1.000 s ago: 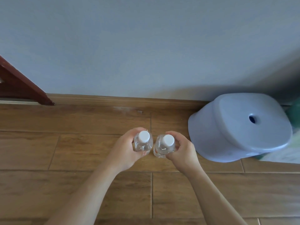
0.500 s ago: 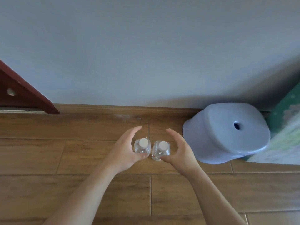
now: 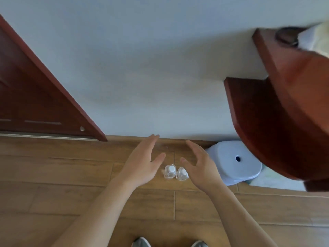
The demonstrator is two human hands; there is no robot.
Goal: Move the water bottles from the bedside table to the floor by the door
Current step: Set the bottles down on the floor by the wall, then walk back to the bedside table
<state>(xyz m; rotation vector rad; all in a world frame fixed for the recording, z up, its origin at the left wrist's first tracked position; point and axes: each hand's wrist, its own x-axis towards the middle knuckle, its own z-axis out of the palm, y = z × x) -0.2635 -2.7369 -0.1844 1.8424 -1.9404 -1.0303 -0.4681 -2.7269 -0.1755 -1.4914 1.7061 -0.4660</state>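
The left bottle [image 3: 169, 172] and the right bottle [image 3: 181, 175], both small, rounded and of clear plastic, are set upright on the floor [image 3: 71, 175], side by side and just touching or nearly so. A round white cap is seen on the left one. The other's cap is partly hidden by a thumb. The floor is laid in brown wood-grained planks and bordered by a wooden skirting board [image 3: 124, 140] under a plain pale wall [image 3: 142, 68].

The left hand [image 3: 142, 166] and the right hand [image 3: 201, 166] are held over the bottles, one at each side. Each grip is spread, with fingers loosely curved and nothing held.

A dark red-brown panelled door [image 3: 35, 86] is seen to the left. A smooth, rounded pale blue plastic stool [image 3: 231, 166], with a hole in its top, is placed against the wall just right of the bottles. Glossy red-brown wooden furniture [image 3: 284, 113] fills the right side.
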